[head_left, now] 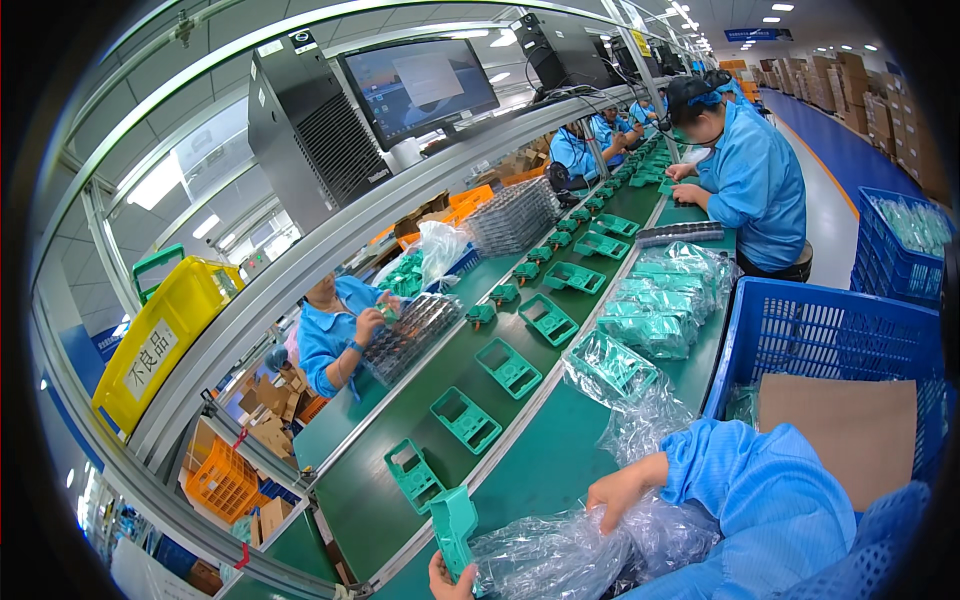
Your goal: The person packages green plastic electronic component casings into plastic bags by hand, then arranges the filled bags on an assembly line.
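At the lower edge my left hand is closed around the lower end of a green plastic housing, tilted upright beside the belt. My right hand reaches in from the right in a blue sleeve and presses its fingers into a crumpled clear plastic bag. The bag spreads across the bench between both hands and touches the housing. Ahead of my right hand, bagged green housings lie in a pile. Along the green conveyor belt runs a row of bare housings, with smaller green parts beside them.
To my right stands a blue crate with a cardboard sheet in it. Across the belt a person handles a small green part near stacked clear trays. Another person works farther along. A metal frame carries a monitor.
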`<state>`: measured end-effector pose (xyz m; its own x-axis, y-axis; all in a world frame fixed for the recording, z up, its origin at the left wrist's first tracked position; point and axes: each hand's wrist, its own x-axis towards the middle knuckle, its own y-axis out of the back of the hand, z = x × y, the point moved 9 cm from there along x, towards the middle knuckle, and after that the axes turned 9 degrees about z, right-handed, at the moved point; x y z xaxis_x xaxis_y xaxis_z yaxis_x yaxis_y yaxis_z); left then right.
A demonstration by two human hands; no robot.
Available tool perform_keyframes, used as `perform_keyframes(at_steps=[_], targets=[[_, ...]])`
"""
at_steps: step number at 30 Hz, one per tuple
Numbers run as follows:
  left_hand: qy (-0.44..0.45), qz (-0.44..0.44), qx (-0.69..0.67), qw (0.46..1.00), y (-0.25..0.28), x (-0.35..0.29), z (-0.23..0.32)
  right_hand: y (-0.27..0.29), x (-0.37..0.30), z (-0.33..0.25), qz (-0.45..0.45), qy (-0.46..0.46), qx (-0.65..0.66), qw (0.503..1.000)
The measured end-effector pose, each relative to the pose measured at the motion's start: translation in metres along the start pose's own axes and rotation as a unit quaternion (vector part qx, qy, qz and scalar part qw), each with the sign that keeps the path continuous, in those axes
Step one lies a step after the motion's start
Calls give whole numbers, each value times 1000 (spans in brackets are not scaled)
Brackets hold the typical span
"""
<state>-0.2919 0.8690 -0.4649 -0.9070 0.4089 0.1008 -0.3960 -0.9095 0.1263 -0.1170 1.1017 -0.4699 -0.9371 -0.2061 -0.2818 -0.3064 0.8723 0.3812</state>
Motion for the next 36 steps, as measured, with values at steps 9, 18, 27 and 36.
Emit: perform_keyframes(at_steps=[9, 18, 27, 36], targets=[[-20, 5, 23, 1000, 1, 0, 4, 0, 4, 10, 4, -2, -11, 1000], [-40, 13, 79, 996, 3, -1, 9, 1, 3, 7, 13, 3, 3, 1000], [-28, 16, 39, 999, 3, 0, -1, 0, 4, 8, 9, 9, -4, 1000], [-34, 13, 47, 998, 4, 1, -3, 0, 3, 7, 2, 8, 1, 1000]])
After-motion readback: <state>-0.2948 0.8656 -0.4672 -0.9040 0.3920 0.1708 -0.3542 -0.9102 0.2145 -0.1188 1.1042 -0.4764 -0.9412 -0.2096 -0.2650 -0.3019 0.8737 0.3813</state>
